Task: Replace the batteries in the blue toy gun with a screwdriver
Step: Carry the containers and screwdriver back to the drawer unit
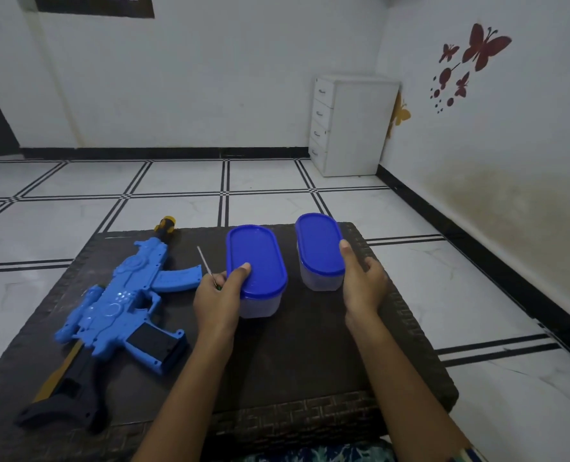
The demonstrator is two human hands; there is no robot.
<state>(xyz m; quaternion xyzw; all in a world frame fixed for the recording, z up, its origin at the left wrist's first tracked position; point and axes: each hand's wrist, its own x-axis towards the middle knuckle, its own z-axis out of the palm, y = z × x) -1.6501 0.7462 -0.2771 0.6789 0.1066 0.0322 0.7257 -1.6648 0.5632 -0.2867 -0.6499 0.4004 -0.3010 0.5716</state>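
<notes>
**Two hands on two blue-lid boxes, toy gun waiting beside them**

A dark woven bench (293, 361) sits low on a white tiled floor (177, 208) with black lines.

The blue toy gun (120, 301) lies flat on the left part of the bench. Its yellow tip points away from the person and its black end points back toward them. It is near the left hand (217, 298), and no hand touches it. There are small raised marks on its blue clip, but they are too blurry to read.

Two small boxes stand in the middle of the bench, side by side and a little apart. Each has see-through sides and a dark blue lid. What is inside them cannot be made out.

The left hand holds the left box (257, 258). Its thumb lies on top of the lid and its fingers wrap round the near side. The screwdriver (205, 263) is tucked in this same hand. Its thin metal rod sticks out between the gun and the box, and a bit of green handle peeks out by the thumb.

The right hand (360, 281) holds the right box (316, 241). Its thumb rests on the lid's edge and its fingers curl round the right side.

Far back in the corner stands a white set of drawers (353, 128). Red butterfly stickers (483, 45) are on the right wall.
</notes>
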